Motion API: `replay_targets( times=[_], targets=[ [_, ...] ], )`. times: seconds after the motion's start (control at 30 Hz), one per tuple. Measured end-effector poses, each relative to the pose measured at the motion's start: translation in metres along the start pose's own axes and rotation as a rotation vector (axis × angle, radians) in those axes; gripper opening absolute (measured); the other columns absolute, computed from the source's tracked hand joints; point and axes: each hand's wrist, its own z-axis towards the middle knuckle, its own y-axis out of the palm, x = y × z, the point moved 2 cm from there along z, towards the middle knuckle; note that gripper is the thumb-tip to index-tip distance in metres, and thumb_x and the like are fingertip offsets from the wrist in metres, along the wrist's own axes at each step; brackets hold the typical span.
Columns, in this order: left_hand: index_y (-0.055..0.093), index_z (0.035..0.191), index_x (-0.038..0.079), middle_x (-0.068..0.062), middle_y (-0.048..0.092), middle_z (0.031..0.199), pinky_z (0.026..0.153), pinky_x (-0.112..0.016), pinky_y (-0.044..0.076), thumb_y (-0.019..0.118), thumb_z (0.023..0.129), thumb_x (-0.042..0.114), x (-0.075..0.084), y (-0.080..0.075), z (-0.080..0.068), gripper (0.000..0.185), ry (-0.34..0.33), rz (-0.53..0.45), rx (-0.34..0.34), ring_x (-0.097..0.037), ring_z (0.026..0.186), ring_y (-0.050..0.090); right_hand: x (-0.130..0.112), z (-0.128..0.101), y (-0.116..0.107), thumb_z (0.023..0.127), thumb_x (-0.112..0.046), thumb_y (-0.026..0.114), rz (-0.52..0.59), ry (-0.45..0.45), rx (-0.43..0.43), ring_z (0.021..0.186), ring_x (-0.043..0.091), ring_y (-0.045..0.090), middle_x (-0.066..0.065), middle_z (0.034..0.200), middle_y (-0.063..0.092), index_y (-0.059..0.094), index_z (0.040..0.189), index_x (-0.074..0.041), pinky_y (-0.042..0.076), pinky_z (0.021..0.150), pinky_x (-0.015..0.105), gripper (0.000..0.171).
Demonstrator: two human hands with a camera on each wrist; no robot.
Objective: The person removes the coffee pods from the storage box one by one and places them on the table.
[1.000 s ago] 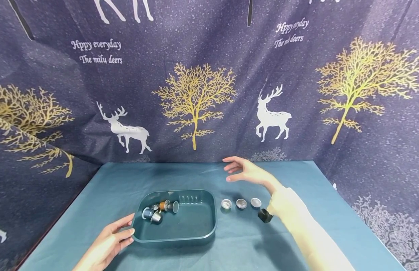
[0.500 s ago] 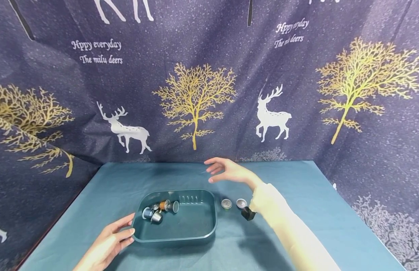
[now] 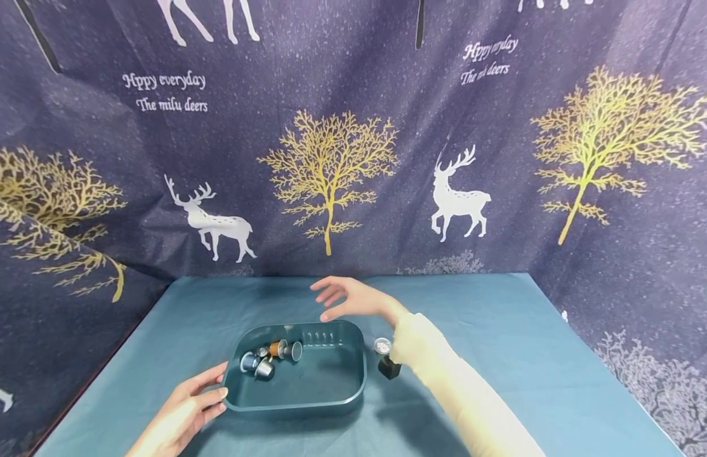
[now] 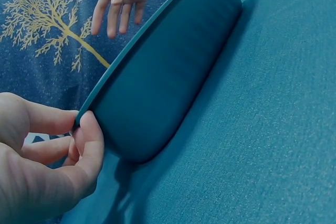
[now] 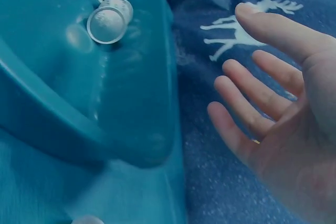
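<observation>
Fingers point(image 4: 86, 145) pinch tray point(image 3: 353, 387) rim; right hand point(image 3: 350, 298) hovers above.

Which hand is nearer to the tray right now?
Left. The left hand pinches the tray at its near-left rim, thumb on the outer wall. The right hand hovers open above the far rim, touching nothing.
</observation>
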Motion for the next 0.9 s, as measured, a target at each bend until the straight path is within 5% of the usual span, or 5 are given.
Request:
replay_targets(
  times=[0.3, 0.53, 0.9],
  targets=[
    [0.014, 0.157, -0.004, -0.024, 0.017, 0.149, 0.087, -0.03, 0.054, 0.055, 0.098, 0.006, -0.001, 0.0, -0.001, 0.072, -0.007, 0.004, 0.007, -0.011, 0.105, 0.051, 0.003, 0.018, 0.026, 0.089, -0.024, 0.074, -0.073, 0.007, -0.073, 0.117, 0.017, 0.062, 0.005, 0.13, 0.063, 0.053, 0.14, -0.026, 0.053, 0.093, 0.027, 0.054],
    [0.014, 0.156, -0.005, -0.023, 0.017, 0.149, 0.088, -0.029, 0.054, 0.056, 0.098, 0.007, 0.0, 0.002, 0.001, 0.073, 0.002, 0.013, -0.002, -0.01, 0.106, 0.051, 0.006, 0.027, 0.039, 0.091, -0.022, 0.073, -0.093, 0.002, -0.148, 0.106, 0.006, 0.066, 0.012, 0.13, 0.065, 0.058, 0.136, -0.02, 0.054, 0.088, 0.023, 0.047],
    [0.015, 0.157, -0.004, -0.021, 0.021, 0.145, 0.086, -0.03, 0.054, 0.055, 0.098, 0.006, 0.001, 0.002, 0.0, 0.072, -0.011, 0.003, 0.014, -0.011, 0.101, 0.052, 0.006, 0.044, 0.055, 0.088, -0.022, 0.076, -0.16, 0.005, -0.203, 0.113, 0.017, 0.068, 0.011, 0.129, 0.067, 0.061, 0.133, -0.01, 0.054, 0.089, 0.019, 0.049]
  ],
)
